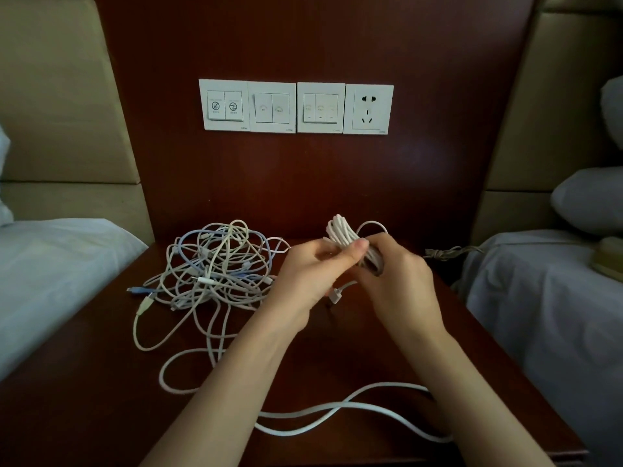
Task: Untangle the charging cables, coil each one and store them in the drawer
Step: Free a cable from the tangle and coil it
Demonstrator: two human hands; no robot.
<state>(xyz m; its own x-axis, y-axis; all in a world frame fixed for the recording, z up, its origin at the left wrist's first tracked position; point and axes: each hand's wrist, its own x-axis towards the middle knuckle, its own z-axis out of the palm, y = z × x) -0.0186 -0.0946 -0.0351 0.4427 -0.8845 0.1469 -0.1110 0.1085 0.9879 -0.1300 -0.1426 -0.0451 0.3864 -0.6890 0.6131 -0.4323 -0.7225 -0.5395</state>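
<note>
A white cable wound into a tight coil (pixel 340 232) is held above the dark wooden nightstand (pixel 84 382). My left hand (pixel 310 274) pinches the coil with the thumb on top. My right hand (pixel 397 278) grips the same coil from the right, with a loop sticking out above it. The cable's white plug (pixel 336 294) hangs between my hands. Its loose tail (pixel 337 407) runs across the front of the nightstand under my forearms. A tangled heap of white and pale blue cables (pixel 215 267) lies to the left of my hands. No drawer is visible.
A row of white wall switches (pixel 269 106) and a socket (pixel 368 108) sits on the wooden panel behind. Beds with white sheets (pixel 43 274) flank the nightstand on both sides. A dark cord (pixel 441 252) lies at the nightstand's right back corner.
</note>
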